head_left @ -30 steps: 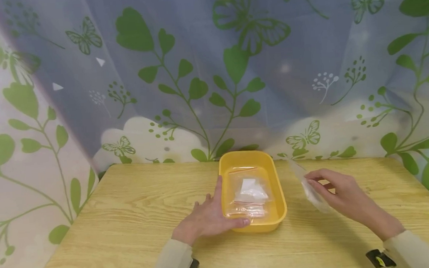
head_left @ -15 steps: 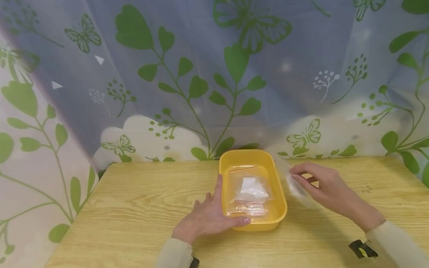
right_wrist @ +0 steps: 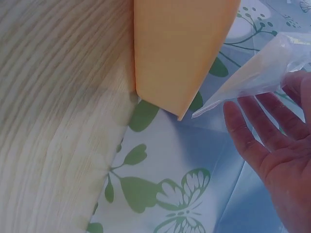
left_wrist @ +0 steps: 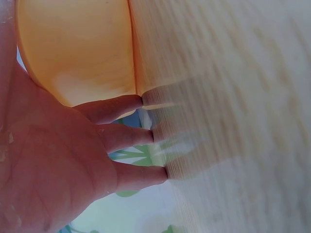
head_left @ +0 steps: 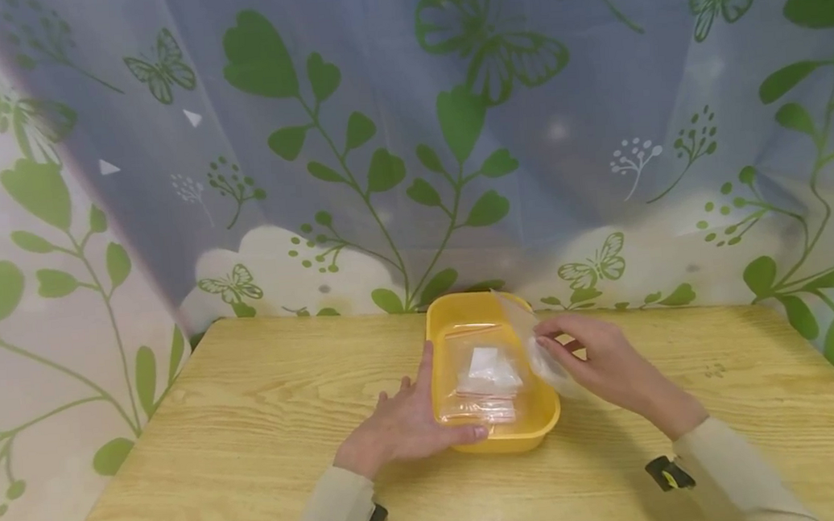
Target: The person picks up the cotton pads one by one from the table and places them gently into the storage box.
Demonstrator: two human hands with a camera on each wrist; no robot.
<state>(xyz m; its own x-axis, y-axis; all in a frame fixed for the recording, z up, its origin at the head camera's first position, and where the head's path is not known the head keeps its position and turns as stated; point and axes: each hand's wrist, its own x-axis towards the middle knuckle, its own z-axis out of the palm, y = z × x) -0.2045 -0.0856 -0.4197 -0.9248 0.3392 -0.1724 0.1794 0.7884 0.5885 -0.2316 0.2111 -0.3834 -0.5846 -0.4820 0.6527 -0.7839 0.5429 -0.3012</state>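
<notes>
A yellow plastic box (head_left: 548, 417) stands on the table in the head view, with several clear zip bags (head_left: 493, 372) lying inside, one with a white piece in it. My left hand (head_left: 400, 431) rests at its near left corner, thumb over the front rim and index finger along the side. In the left wrist view the fingers (left_wrist: 131, 177) are spread and straight, with tips at the tabletop. Between thumb and fingertips my right hand (head_left: 609, 360) pinches a clear plastic bag (head_left: 548, 364), which overlaps the box's right rim. The right wrist view shows this bag (right_wrist: 257, 73) tilted beside the box wall.
The wood-grain table (head_left: 254, 417) extends on both sides of the box. Behind it hangs a curtain (head_left: 357, 240) printed with green leaves and butterflies, close to the table's back edge. Dark bands (head_left: 670, 475) show at both sleeves.
My right hand has moved left with the plastic bag, from beside the box to over its right rim. The left hand and the box have stayed in place.
</notes>
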